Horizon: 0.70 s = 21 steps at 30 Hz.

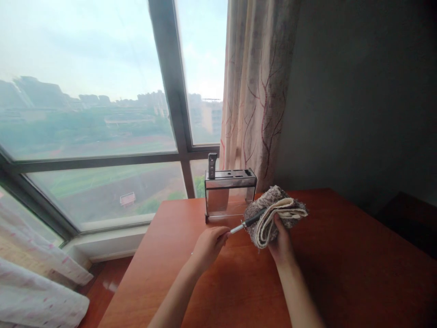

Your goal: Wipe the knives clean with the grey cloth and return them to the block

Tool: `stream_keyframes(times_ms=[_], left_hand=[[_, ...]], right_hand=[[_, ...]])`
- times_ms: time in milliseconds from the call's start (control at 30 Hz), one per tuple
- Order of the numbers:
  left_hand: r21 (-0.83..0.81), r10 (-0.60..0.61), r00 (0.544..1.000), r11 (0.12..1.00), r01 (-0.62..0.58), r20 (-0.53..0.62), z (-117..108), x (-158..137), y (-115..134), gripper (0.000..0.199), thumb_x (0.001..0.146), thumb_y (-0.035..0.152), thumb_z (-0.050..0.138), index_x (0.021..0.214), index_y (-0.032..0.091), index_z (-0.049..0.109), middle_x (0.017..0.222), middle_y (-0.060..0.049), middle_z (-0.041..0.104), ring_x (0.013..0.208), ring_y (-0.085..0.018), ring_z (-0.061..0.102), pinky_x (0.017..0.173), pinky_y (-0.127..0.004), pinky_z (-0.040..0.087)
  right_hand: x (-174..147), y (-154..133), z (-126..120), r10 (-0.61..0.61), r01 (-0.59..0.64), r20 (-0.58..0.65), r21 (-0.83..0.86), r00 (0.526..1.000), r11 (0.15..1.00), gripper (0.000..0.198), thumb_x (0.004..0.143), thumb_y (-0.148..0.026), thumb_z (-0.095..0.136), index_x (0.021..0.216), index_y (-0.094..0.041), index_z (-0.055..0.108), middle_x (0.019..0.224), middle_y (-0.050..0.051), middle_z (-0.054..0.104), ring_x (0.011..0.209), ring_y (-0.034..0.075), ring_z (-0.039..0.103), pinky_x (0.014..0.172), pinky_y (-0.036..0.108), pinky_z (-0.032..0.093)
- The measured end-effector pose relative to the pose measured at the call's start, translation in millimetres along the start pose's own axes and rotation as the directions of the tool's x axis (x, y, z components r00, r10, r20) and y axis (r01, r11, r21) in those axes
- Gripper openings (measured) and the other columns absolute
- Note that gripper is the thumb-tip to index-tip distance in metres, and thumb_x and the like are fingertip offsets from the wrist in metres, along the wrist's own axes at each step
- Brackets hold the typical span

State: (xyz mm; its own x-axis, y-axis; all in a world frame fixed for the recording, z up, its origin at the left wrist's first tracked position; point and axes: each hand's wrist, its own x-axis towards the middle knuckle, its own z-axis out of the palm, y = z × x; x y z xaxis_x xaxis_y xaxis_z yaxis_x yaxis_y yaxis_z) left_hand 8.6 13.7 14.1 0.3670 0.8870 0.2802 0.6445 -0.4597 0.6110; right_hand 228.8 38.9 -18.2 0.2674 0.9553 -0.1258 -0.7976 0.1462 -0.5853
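Observation:
My left hand [212, 243] is closed on the bright metal end of a honing steel [253, 219]. Its black handle points up to the right, against the folds of a cloth. That cloth [271, 212] is a thick folded towel, speckled grey-brown on one face and cream on the other. Gripping it from below and the right is my right hand [282, 241], with the thumb on the cream fold. Just behind the hands stands a see-through knife block [230, 182] with a dark slotted top. One knife [212, 165] sits upright in its left slot, only the handle rising above.
The reddish-brown wooden table [239, 291] extends to both sides of my arms. A large window [102, 114] lies beyond its left edge. A patterned curtain [256, 91] hangs behind the table, and another curtain [37, 291] is at lower left. A dark wall is at right.

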Motion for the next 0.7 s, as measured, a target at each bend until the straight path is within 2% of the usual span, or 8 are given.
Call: stream_keyframes(times_ms=[100, 200, 300, 433, 600, 700], left_hand=[[0.026, -0.030, 0.996, 0.999, 0.033, -0.082, 2.1, 0.7, -3.9, 0.012, 0.084, 0.030, 0.054, 0.084, 0.020, 0.060, 0.065, 0.003, 0.057, 0.058, -0.012, 0.049, 0.054, -0.022, 0.033], [0.064, -0.059, 0.983, 0.995, 0.071, -0.173, 1.6, 0.9, -9.5, 0.007, 0.078, 0.026, 0.060, 0.077, 0.020, 0.058, 0.063, 0.003, 0.054, 0.057, -0.012, 0.048, 0.054, -0.022, 0.033], [0.088, -0.027, 0.977, 0.995, 0.047, -0.213, -0.8, 0.4, -11.3, 0.009, 0.081, 0.026, 0.058, 0.074, 0.020, 0.060, 0.069, 0.001, 0.058, 0.061, -0.012, 0.051, 0.057, -0.022, 0.036], [0.103, -0.048, 0.965, 0.992, 0.077, -0.257, -5.2, -0.7, -7.0, 0.021, 0.087, 0.038, 0.053, 0.083, 0.023, 0.067, 0.081, -0.001, 0.062, 0.064, -0.012, 0.056, 0.061, -0.023, 0.039], [0.141, -0.070, 0.954, 0.983, 0.115, -0.293, -10.8, -1.5, -3.4, 0.031, 0.092, 0.041, 0.044, 0.088, 0.023, 0.068, 0.078, -0.002, 0.062, 0.066, -0.015, 0.057, 0.061, -0.024, 0.039], [0.095, -0.064, 0.958, 0.991, 0.093, -0.278, -10.7, -1.7, -2.8, 0.029, 0.092, 0.040, 0.043, 0.089, 0.022, 0.066, 0.073, -0.002, 0.064, 0.066, -0.015, 0.058, 0.061, -0.023, 0.039]], right_hand=[[-2.5, -0.6, 2.2, 0.008, -0.008, 0.004, -0.002, 1.000, 1.000, 0.045, 0.071, -0.034, 0.076, 0.113, -0.027, 0.062, 0.101, -0.002, 0.073, 0.090, 0.018, 0.068, 0.078, 0.032, 0.056], [-3.3, 0.1, 2.5, 0.022, -0.022, 0.014, -0.003, 1.000, 1.000, 0.045, 0.070, -0.034, 0.077, 0.112, -0.027, 0.063, 0.100, -0.003, 0.073, 0.093, 0.018, 0.068, 0.081, 0.032, 0.055], [-2.6, 1.3, 1.5, 0.024, -0.024, 0.016, -0.013, 1.000, 1.000, 0.043, 0.070, -0.033, 0.076, 0.111, -0.027, 0.064, 0.099, -0.003, 0.074, 0.092, 0.018, 0.068, 0.082, 0.032, 0.055], [-1.5, 2.8, 0.8, 0.032, -0.031, 0.015, -0.039, 0.999, 0.999, 0.041, 0.070, -0.034, 0.076, 0.109, -0.026, 0.065, 0.100, -0.002, 0.074, 0.091, 0.019, 0.069, 0.080, 0.033, 0.056], [-3.0, 6.5, 3.6, 0.064, -0.063, 0.006, -0.075, 0.998, 0.995, 0.043, 0.066, -0.030, 0.080, 0.107, -0.025, 0.066, 0.098, -0.002, 0.074, 0.085, 0.019, 0.070, 0.077, 0.031, 0.056], [-4.8, 10.9, 4.2, 0.080, -0.078, 0.026, -0.077, 0.996, 0.994, 0.043, 0.064, -0.028, 0.081, 0.105, -0.026, 0.066, 0.092, -0.004, 0.075, 0.081, 0.018, 0.070, 0.075, 0.030, 0.056]])
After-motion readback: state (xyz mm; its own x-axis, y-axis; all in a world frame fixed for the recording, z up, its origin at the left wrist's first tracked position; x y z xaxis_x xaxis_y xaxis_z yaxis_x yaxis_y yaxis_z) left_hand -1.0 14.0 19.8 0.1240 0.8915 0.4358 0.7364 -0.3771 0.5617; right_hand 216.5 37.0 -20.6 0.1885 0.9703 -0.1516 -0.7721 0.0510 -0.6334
